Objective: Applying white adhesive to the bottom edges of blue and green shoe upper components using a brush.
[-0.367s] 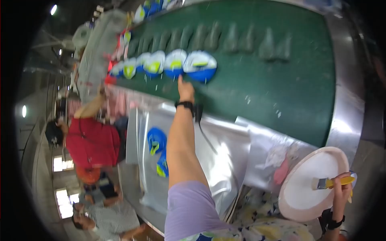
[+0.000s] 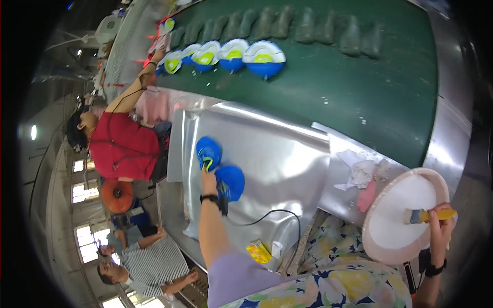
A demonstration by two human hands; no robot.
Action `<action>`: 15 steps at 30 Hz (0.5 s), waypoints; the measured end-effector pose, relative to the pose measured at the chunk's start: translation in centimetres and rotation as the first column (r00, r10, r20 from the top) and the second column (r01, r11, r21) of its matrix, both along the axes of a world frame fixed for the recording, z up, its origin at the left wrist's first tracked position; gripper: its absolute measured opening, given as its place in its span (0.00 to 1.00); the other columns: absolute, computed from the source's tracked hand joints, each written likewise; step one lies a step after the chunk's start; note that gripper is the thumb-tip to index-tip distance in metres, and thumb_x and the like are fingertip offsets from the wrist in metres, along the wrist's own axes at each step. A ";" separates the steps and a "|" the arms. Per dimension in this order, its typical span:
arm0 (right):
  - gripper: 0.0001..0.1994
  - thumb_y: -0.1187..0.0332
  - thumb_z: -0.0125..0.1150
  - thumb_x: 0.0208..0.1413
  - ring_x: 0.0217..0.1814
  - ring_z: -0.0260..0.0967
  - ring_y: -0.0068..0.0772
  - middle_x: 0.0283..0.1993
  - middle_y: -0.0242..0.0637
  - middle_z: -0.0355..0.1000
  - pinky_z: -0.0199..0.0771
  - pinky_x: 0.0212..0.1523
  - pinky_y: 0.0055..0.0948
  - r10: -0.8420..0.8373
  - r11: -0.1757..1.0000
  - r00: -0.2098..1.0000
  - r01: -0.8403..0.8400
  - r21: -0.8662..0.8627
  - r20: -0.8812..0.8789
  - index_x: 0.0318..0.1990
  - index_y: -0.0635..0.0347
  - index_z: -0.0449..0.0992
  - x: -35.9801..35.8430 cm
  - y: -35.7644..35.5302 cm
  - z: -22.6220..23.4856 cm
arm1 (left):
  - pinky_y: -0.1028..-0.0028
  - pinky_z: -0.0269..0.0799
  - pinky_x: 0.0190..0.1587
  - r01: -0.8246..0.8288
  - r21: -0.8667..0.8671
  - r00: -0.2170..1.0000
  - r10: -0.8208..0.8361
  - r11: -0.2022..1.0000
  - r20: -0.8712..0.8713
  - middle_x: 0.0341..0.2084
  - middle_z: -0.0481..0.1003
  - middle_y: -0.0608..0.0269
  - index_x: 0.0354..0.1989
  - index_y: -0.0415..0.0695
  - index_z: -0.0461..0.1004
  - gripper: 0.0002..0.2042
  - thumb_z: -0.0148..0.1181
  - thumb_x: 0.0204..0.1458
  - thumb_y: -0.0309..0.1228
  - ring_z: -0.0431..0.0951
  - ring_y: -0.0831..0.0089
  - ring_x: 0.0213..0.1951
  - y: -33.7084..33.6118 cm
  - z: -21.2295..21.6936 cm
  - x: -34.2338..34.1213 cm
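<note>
At the centre left of the frame, a blue shoe upper [image 2: 209,153] on the silver sheet [image 2: 277,149] is touched by the left hand [image 2: 208,180]; its grip cannot be told. At the lower right, a yellow-handled brush [image 2: 427,215] is pinched by the right hand [image 2: 442,223] over the white bowl [image 2: 398,246].

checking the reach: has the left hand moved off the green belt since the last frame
Yes. The left hand has pulled back from the green belt to the blue shoe pieces on the metal table.
</note>
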State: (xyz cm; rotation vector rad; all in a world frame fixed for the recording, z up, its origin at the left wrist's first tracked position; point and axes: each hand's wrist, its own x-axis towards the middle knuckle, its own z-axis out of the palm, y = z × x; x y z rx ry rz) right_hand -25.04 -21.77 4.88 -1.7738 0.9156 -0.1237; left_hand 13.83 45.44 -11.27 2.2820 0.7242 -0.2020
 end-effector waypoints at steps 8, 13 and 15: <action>0.06 0.73 0.66 0.53 0.33 0.72 0.29 0.28 0.37 0.73 0.69 0.35 0.24 0.142 0.975 0.990 -0.139 -0.173 0.007 0.32 0.64 0.73 -1.3 1.9 -1.5 | 0.63 0.68 0.57 0.715 -0.015 0.681 -0.701 0.699 -0.213 0.62 0.62 0.49 0.64 0.51 0.64 0.28 0.49 0.52 0.19 0.68 0.51 0.58 -13.2 9.3 -9.7; 0.07 0.70 0.66 0.55 0.34 0.74 0.33 0.33 0.40 0.74 0.71 0.35 0.27 0.121 0.989 0.986 -0.110 -0.096 0.116 0.34 0.63 0.75 -0.8 3.6 -2.3 | 0.60 0.65 0.60 0.946 0.324 0.152 -0.920 0.029 -0.362 0.54 0.69 0.52 0.58 0.48 0.71 0.30 0.59 0.41 0.17 0.70 0.52 0.53 -14.7 9.7 -13.2; 0.07 0.69 0.65 0.55 0.35 0.74 0.36 0.34 0.40 0.74 0.71 0.36 0.29 0.156 0.987 0.976 -0.150 -0.052 0.155 0.34 0.63 0.75 -0.5 5.5 -2.9 | 0.59 0.67 0.58 0.963 0.267 0.132 -0.912 0.026 -0.389 0.53 0.70 0.52 0.55 0.47 0.73 0.28 0.59 0.40 0.17 0.71 0.53 0.53 -15.1 8.7 -12.5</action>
